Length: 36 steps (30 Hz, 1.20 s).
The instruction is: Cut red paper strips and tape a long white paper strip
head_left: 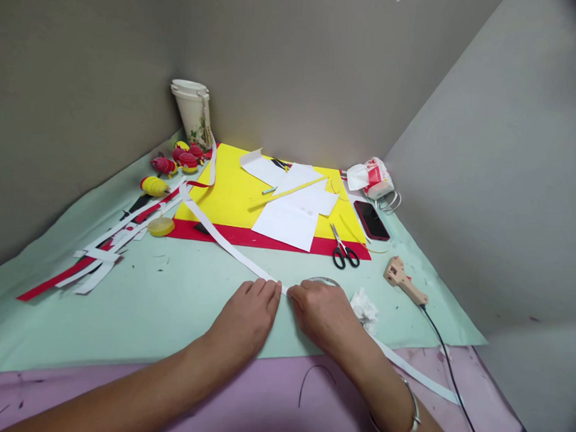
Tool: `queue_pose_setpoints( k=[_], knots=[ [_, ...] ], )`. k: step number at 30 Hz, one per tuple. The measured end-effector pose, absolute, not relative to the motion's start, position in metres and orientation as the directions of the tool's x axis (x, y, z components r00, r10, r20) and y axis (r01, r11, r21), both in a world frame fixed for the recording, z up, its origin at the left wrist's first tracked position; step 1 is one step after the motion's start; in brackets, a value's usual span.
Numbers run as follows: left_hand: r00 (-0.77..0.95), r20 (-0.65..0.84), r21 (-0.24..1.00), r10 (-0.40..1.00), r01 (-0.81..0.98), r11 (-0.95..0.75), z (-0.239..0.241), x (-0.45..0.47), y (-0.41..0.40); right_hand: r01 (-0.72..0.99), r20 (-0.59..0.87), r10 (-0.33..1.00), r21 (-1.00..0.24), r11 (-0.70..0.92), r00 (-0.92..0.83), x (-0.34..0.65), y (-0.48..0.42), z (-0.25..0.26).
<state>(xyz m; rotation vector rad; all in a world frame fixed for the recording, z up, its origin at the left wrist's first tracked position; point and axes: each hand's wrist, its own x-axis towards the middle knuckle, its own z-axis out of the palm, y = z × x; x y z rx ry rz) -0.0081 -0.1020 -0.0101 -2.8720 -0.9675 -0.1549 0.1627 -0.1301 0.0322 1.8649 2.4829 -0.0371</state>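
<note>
A long white paper strip (230, 248) runs slantwise over the pale green table cover, from the heap at the left to beyond my right forearm. My left hand (249, 312) has its fingers pressed together on the strip near the middle. Just to the right, my right hand (320, 311) is closed around the same strip, with a small gap between the two hands. Behind my right hand a round clear thing (326, 281) is partly hidden. A crumpled white tissue (364, 309) lies beside that hand.
Black-handled scissors (344, 251), a glue gun (403, 281) with a black cord and a phone (371, 220) lie at right. Yellow sheets (213, 201) with white papers lie behind. At left are cut strips (92, 259), a tape roll (161, 227) and a white bin (191, 112).
</note>
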Motion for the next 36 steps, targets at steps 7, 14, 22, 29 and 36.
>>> queue_pose_setpoints(
  k=[7,14,22,29,36],
  knots=[
    [0.803,0.242,-0.073,0.545,0.575,-0.815,-0.015,-0.012,-0.102,0.965,-0.076,0.962,-0.010,0.260,-0.260,0.162,-0.130,0.038],
    [0.856,0.213,-0.108,0.471,0.500,-0.859,-0.013,-0.013,-0.100,0.964,-0.068,0.962,-0.015,0.266,-0.266,0.163,-0.130,0.038],
    [0.870,0.167,-0.117,0.463,0.484,-0.867,-0.009,-0.013,-0.099,0.944,-0.087,0.951,-0.173,0.280,-0.298,0.177,-0.131,0.051],
    [0.858,0.113,-0.054,0.502,0.509,-0.859,-0.001,-0.009,-0.098,0.912,-0.009,0.943,-0.258,0.320,-0.333,0.192,-0.131,0.058],
    [0.876,0.170,-0.131,0.451,0.474,-0.871,-0.007,0.011,-0.099,0.906,0.110,0.938,-0.241,0.347,-0.330,0.200,-0.127,0.056]
  ],
)
